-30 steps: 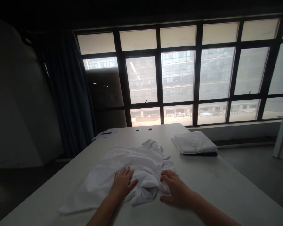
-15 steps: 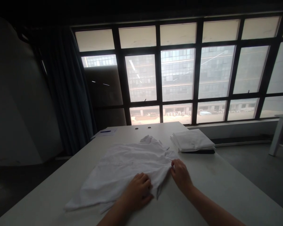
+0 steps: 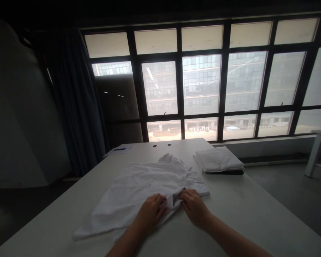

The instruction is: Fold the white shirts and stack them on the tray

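Observation:
A white shirt [image 3: 133,189] lies spread over the table, its collar toward the far side and one sleeve reaching to the right. At its near edge, my left hand [image 3: 152,210] is closed on the fabric with curled fingers. Close beside it, my right hand [image 3: 194,207] pinches the same edge near the sleeve, and the cloth bunches up in a small fold between both hands. The fingertips of both hands are partly hidden by the cloth and the fingers themselves.
A folded stack of white cloth [image 3: 219,159] with a dark layer underneath sits at the right edge of the white table [image 3: 230,221]. Far left on the table are a paper sheet [image 3: 127,150] and a blue pen [image 3: 119,149]. Windows [image 3: 200,85] stand behind.
My right hand has moved left from the sleeve to the shirt's near edge. My left hand has shifted slightly up and left. The near edge is now gathered between them; the sleeve lies flatter.

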`<move>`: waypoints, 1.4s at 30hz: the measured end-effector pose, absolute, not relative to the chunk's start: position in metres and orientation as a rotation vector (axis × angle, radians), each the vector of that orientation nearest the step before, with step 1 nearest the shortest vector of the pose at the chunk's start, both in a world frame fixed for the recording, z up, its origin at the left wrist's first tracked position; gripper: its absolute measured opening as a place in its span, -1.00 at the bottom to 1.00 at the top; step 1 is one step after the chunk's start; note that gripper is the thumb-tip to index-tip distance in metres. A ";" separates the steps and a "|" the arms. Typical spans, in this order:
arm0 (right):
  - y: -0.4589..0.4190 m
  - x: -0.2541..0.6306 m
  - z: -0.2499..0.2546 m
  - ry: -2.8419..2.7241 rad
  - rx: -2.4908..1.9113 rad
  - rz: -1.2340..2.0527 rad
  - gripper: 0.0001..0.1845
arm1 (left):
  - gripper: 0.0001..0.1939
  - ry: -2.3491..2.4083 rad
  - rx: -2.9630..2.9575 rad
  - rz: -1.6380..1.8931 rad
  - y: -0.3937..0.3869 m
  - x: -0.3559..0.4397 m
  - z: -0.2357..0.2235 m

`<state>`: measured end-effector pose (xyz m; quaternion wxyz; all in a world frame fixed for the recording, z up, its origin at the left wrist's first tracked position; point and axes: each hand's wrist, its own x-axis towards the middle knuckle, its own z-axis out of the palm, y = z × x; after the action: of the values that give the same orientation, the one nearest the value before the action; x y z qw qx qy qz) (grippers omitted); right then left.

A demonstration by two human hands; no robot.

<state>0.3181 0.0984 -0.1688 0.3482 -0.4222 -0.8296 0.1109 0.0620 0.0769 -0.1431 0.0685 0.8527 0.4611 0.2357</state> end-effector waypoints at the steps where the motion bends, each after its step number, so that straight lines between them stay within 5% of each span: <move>1: 0.102 0.320 -0.168 -2.043 -1.097 0.352 -0.76 | -0.71 1.377 2.556 0.691 0.078 0.059 -0.142; 10: 0.116 0.335 -0.112 -1.211 -1.012 1.053 -0.51 | -0.52 1.525 2.470 0.559 0.088 0.029 -0.134; 18: 0.120 0.361 -0.083 -1.098 -1.044 0.878 -0.54 | -0.57 1.767 2.352 0.621 0.101 0.016 -0.138; 26: 0.130 0.367 -0.099 -1.062 -1.141 1.308 -0.66 | -0.51 1.796 2.355 0.463 0.105 0.014 -0.146; 37: 0.071 0.393 -0.011 -1.167 -0.872 1.724 -0.59 | -0.31 1.885 2.384 0.337 0.116 0.000 -0.165; 42: 0.057 0.401 0.006 -1.199 -0.693 1.510 -0.73 | -0.36 1.864 2.385 0.290 0.112 0.006 -0.162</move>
<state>0.4013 0.0565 0.0061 0.5195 -0.2891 -0.5001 0.6297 0.0065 0.1117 -0.1621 0.0506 0.7833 0.6122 0.0953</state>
